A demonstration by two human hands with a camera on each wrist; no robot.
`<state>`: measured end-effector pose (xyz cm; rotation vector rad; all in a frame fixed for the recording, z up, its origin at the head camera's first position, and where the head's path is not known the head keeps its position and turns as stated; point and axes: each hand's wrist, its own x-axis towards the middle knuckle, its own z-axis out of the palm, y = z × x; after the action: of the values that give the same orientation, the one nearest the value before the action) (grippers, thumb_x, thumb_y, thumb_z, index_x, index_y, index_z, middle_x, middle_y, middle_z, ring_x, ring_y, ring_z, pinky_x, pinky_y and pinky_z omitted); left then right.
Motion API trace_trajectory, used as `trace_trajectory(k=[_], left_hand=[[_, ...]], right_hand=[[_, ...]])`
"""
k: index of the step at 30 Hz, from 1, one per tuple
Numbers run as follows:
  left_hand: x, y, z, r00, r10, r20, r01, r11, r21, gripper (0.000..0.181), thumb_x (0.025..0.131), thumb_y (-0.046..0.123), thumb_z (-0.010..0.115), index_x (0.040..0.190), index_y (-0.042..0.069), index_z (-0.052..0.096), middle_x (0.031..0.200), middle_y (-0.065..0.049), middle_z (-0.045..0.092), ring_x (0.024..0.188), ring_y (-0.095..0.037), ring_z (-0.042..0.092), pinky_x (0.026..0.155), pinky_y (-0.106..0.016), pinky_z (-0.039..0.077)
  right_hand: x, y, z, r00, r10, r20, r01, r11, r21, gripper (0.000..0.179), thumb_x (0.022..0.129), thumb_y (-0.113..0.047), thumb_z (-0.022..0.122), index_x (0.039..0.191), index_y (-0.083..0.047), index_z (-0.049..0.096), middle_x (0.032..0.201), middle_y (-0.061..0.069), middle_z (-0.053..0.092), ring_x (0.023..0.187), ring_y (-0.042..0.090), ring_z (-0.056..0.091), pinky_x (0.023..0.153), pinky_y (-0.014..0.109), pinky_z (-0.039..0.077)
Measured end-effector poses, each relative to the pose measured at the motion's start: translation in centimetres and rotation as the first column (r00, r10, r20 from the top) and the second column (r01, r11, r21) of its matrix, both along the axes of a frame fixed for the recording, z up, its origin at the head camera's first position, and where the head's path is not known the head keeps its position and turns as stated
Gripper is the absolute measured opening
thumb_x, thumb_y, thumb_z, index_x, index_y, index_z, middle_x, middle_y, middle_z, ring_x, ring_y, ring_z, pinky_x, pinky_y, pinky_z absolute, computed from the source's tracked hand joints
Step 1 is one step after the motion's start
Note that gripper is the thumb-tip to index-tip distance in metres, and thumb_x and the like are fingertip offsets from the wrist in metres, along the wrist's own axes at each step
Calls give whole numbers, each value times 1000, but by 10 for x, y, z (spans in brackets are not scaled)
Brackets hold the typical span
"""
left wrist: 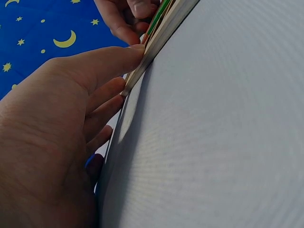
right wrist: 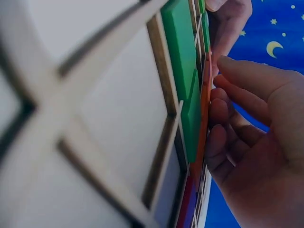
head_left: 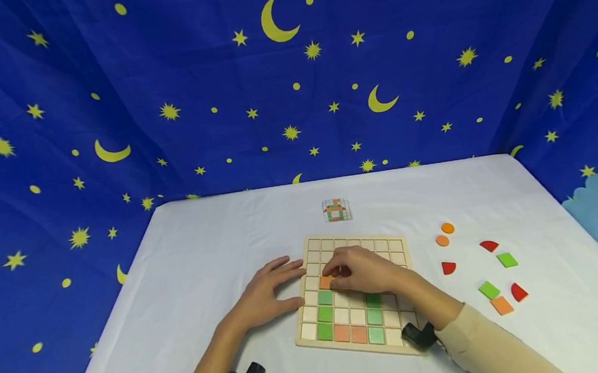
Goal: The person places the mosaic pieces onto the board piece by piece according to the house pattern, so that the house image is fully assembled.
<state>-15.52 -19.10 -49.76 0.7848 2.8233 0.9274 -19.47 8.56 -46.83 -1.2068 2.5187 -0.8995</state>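
Note:
A wooden grid board lies on the table with green and orange tiles in some squares. My left hand rests at its left edge, fingers extended. In the left wrist view the left thumb reaches the board's side edge. Over the board's middle, my right hand has thumb and fingers curled down at an orange tile in the left part of the grid. In the right wrist view the right fingertips meet the orange row beside a raised green tile; the palm hides some squares.
A small pattern card lies behind the board. To the right are loose pieces: orange discs, red quarter-rounds, green squares and an orange square. A blue star-patterned curtain hangs behind the white table.

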Motion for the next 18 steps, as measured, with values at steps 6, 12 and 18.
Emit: trace_trajectory(k=[6,12,18], left_hand=[[-1,0,0,1000,2,-4,-2,1000,6,59,82,52,70,136,31,57,145,19,41,139,-11,24,108,-50,27],[0,1,-1,1000,7,1,-7,1000,0,59,82,50,71,136,31,57,145,20,41,140,-11,24,108,-49,26],[0,2,0,1000,-1,-1,1,1000,8,59,82,49,72,136,30,56,146,19,41,140,-12,24,108,-48,25]], right_hand=[[1,9,5,1000,1,5,-1,999,-42,24,90,-23,70,112,-17,72,93,-12,62,80,4,55,71,26,48],[2,25,7,999,-25,22,27,998,-62,24,91,-23,68,114,-16,71,94,-13,61,78,6,54,69,26,48],[3,49,13,986,-77,148,98,985,-140,30,91,-28,69,118,-14,68,96,-8,64,75,13,56,66,29,50]])
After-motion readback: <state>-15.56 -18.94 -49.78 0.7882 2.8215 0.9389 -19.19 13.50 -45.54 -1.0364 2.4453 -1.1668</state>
